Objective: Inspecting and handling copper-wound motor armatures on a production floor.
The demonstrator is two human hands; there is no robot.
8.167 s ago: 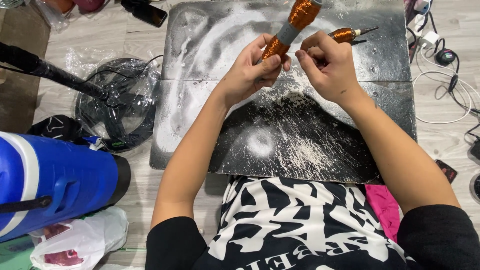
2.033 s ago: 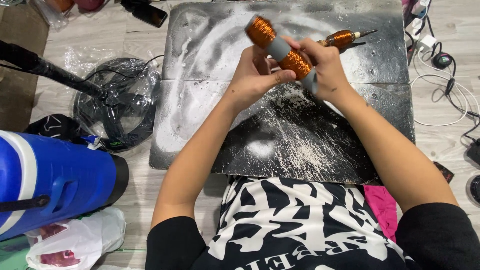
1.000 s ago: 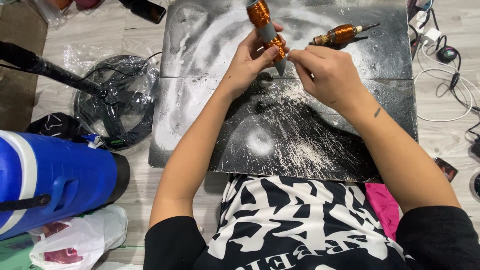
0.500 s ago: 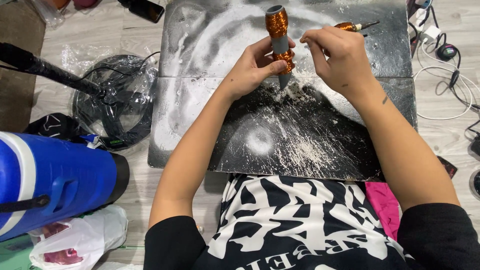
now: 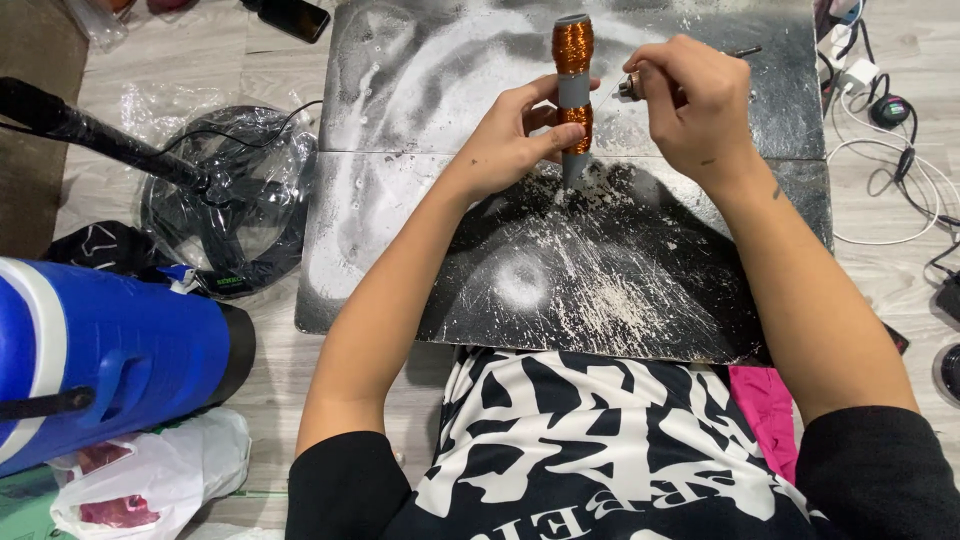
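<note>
The left hand (image 5: 510, 140) is closed around the grey rod (image 5: 573, 95) with 2 copper-wire coils, upright on the dusty black board (image 5: 620, 290). The right hand (image 5: 700, 110) pinches a small tool (image 5: 632, 88) beside it. The rod looks stiff and light — its bare grey middle seems safest to grip, as the thin wire seems fragile.

Coil rod (image 5: 573, 90) is standing upright on the board (image 5: 640, 280), between both hands; jug (image 5: 100, 350) is lying left, cables (image 5: 890, 120) right.

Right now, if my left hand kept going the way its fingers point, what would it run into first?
The left hand points rightward, fingers already wrapped on the copper-wound rod. Past that, the right hand looks next in line, though depth is hard to judge from above.
</note>
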